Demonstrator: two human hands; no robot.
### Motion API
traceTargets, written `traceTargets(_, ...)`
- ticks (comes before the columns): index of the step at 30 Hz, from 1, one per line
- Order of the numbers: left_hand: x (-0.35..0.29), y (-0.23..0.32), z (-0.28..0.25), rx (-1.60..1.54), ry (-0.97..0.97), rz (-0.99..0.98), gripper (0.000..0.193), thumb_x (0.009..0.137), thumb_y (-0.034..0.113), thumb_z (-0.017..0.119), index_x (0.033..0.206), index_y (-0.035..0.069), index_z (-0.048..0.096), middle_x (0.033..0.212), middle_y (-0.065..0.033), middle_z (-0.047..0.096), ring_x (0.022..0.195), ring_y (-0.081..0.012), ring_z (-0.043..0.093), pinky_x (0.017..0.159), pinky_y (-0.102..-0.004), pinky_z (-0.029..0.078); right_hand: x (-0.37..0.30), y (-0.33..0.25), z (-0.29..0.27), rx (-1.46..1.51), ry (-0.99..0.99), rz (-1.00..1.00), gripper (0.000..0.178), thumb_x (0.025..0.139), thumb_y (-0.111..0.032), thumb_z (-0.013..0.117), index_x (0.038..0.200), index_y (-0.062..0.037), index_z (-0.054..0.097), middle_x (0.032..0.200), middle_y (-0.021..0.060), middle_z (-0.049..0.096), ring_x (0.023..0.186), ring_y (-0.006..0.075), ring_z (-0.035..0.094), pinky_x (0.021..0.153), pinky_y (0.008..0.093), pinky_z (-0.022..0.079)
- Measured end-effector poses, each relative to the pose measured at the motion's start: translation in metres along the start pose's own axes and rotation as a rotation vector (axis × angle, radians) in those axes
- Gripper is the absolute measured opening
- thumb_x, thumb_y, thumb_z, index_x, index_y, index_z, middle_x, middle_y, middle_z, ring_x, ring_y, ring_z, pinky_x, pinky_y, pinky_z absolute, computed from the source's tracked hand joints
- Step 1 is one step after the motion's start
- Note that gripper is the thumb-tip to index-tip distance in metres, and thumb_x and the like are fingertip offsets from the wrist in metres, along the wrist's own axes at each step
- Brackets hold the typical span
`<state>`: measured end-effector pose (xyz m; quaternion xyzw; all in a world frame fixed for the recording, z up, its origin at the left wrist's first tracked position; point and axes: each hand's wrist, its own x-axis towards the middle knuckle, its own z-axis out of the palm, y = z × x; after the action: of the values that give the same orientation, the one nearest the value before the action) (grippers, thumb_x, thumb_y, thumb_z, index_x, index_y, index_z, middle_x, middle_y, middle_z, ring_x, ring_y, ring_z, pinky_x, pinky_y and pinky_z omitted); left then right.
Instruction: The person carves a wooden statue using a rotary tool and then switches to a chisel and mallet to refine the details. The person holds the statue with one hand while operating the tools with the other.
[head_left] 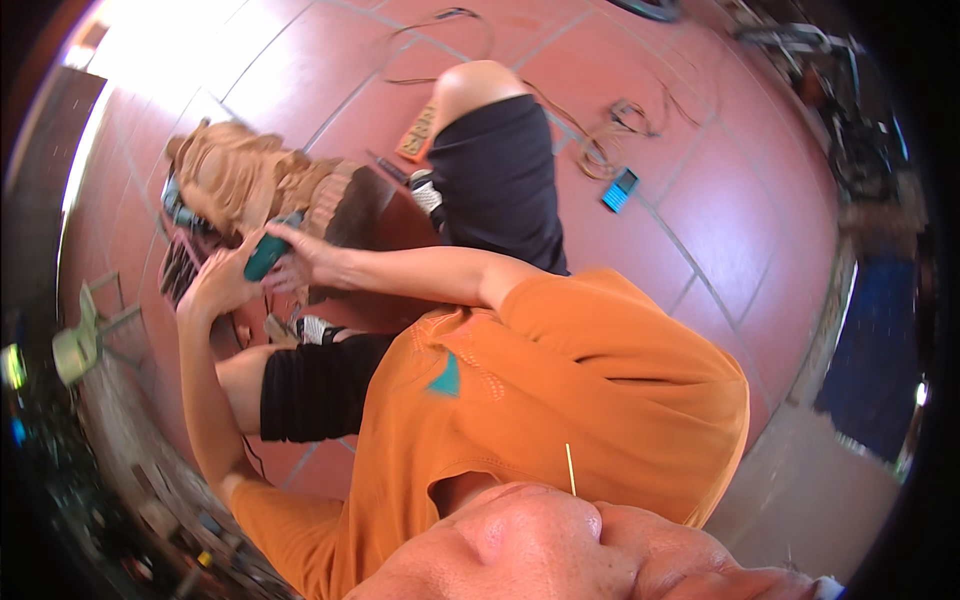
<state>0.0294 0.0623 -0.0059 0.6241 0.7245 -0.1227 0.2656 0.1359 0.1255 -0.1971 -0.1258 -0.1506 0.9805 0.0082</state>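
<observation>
A carved wooden figure (pixel 235 180) lies on the tiled floor at the far left, its dark flat base toward my knees. Against its near side I hold a green handheld tool (pixel 266 257) with a dark grey end; its working tip is hidden, so I cannot tell its exact kind. My right hand (pixel 308 262) closes around the tool from the right. My left hand (pixel 222 283) grips at its left side, fingers partly hidden behind the tool.
An orange power strip (pixel 415 135) lies beside my raised right knee. Farther right are a coiled brown cord (pixel 595 150) and a blue keypad phone (pixel 620 190). A pale green chair (pixel 80 345) stands at the left. Dark machine parts (pixel 840 100) line the far right.
</observation>
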Motion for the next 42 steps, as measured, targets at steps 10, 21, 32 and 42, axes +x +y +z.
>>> traceTargets(10, -0.013, 0.008, -0.006, -0.044, -0.038, -0.064, 0.088, 0.077, 0.028, 0.08, 0.153, 0.01, 0.038, 0.097, -0.0281, 0.07, 0.09, -0.045, 0.069, 0.08, -0.0495, 0.055, -0.003, -0.002, 0.009, 0.086, 0.062, 0.06, 0.079, 0.082, -0.075, 0.069, 0.13, -0.0128, 0.057, 0.123, 0.0132, 0.066, 0.114, 0.0349, 0.064, 0.105, 0.0567, 0.047)
traceTargets(21, -0.015, -0.019, 0.018, 0.007, 0.037, -0.079, 0.094, 0.08, 0.03, 0.08, 0.16, 0.016, 0.033, 0.092, -0.0258, 0.068, 0.087, -0.0428, 0.067, 0.077, -0.0503, 0.052, 0.015, 0.002, 0.002, 0.251, 0.125, 0.051, 0.063, 0.089, -0.062, 0.072, 0.125, -0.0111, 0.059, 0.117, 0.0105, 0.07, 0.104, 0.0315, 0.072, 0.092, 0.0518, 0.06)
traceTargets(32, -0.02, -0.046, 0.046, -0.184, 0.115, -0.063, 0.097, 0.072, 0.004, 0.07, 0.159, 0.024, 0.034, 0.087, -0.0193, 0.063, 0.082, -0.039, 0.064, 0.074, -0.0484, 0.05, 0.021, 0.018, 0.013, 0.202, 0.249, 0.02, 0.053, 0.085, -0.057, 0.076, 0.119, -0.0194, 0.059, 0.108, 0.0032, 0.069, 0.106, 0.0221, 0.07, 0.097, 0.0449, 0.053)
traceTargets(42, -0.04, -0.04, 0.021, -0.174, 0.146, -0.22, 0.087, 0.076, 0.01, 0.072, 0.156, 0.028, 0.042, 0.089, -0.0176, 0.062, 0.082, -0.0391, 0.065, 0.074, -0.0484, 0.051, 0.033, 0.011, 0.031, 0.186, 0.135, 0.041, 0.047, 0.088, -0.051, 0.075, 0.116, -0.0173, 0.058, 0.104, 0.0028, 0.068, 0.098, 0.0228, 0.071, 0.091, 0.0452, 0.058)
